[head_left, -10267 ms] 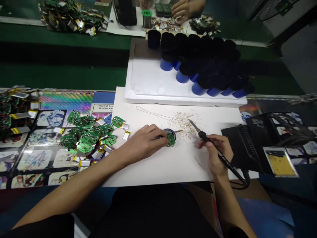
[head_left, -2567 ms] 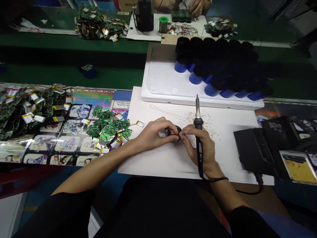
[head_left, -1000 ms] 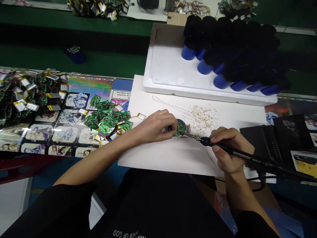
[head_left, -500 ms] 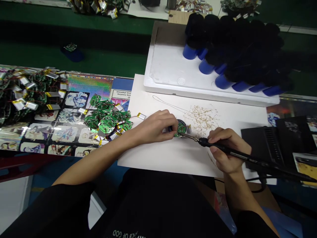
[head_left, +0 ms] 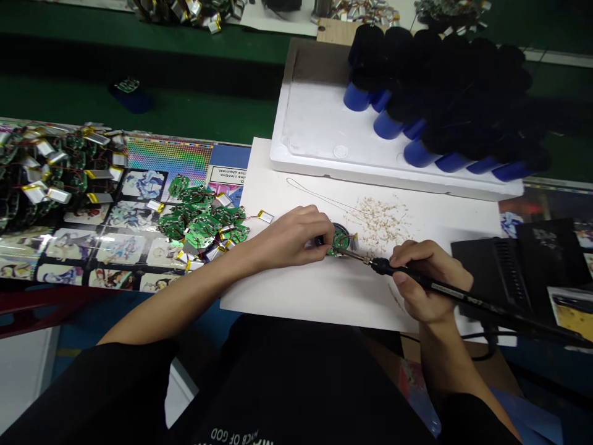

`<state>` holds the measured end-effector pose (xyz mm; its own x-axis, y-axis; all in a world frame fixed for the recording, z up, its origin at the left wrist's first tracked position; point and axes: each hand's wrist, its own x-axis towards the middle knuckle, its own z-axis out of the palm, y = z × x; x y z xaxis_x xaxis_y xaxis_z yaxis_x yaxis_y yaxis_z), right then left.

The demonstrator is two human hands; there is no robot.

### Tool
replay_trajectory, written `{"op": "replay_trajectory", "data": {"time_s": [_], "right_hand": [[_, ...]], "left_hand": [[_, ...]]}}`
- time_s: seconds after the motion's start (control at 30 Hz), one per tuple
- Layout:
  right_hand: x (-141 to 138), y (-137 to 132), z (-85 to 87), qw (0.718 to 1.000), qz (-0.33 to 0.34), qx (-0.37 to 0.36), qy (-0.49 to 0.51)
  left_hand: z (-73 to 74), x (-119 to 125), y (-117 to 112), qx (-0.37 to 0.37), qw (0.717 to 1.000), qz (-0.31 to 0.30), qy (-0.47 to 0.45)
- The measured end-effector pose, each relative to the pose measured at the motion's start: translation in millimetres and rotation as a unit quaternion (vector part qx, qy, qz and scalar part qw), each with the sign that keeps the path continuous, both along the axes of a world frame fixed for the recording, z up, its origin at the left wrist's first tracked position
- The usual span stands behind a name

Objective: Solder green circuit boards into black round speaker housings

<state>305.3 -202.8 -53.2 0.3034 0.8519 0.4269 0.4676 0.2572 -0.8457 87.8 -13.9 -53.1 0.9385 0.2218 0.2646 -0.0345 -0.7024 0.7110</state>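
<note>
My left hand (head_left: 303, 238) is closed at the left edge of a dark round housing (head_left: 343, 226), thumb and fingers pinched together. On top of this housing lies a green circuit board (head_left: 340, 240), partly hidden by my fingers, with a small silver battery (head_left: 354, 241) at its right side. My right hand (head_left: 428, 278) grips a black soldering iron (head_left: 419, 279) like a pen. The iron's metal tip points left and meets the board, close to my left fingertips. Whatever else is between the left fingers is hidden.
White paper (head_left: 296, 290) lies underneath, with yellowish crumbs (head_left: 384, 219) and a thin wire loop (head_left: 319, 196). Boards with batteries (head_left: 199, 216) are heaped left. Behind stands a foam tray (head_left: 319, 123) of blue-and-black cylinders (head_left: 419, 151). A black box (head_left: 491, 266) sits right.
The blue cup with a board on the green belt has shifted slightly left. Both hands and the iron stay almost in place.
</note>
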Motion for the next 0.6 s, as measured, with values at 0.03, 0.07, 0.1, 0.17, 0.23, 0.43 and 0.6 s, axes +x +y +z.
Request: {"op": "replay_trajectory", "data": {"time_s": [0.03,0.07,0.1,0.17,0.23,0.43,0.6], "right_hand": [[0.0,0.1,0.7,1.000,0.001,0.000,-0.003],[-0.1,0.3,1.3,1.000,0.002,-0.001,-0.004],[-0.3,0.5,1.9,1.000,0.003,-0.001,-0.006],[-0.8,1.1,2.7,1.000,0.003,-0.003,-0.009],[-1.1,1.6,3.0,1.000,0.004,-0.001,-0.012],[0.7,2.9,3.9,1.000,0.008,0.015,-0.016],[4.0,2.3,9.0,0.993,-0.039,0.111,0.001]], "left_hand": [[-0.2,0.0,0.0,0.000,1.000,0.000,0.000],[-0.4,-0.1,-0.1,-0.001,1.000,0.001,0.002],[-0.4,0.0,-0.1,-0.001,1.000,0.001,0.004],[-0.4,0.1,-0.2,-0.003,1.000,0.003,0.009],[-0.1,0.1,-0.2,-0.004,1.000,0.003,0.013],[1.7,0.2,-0.2,-0.009,1.000,0.002,0.016],[2.3,0.2,-0.1,-0.005,1.000,0.000,0.006]]}}
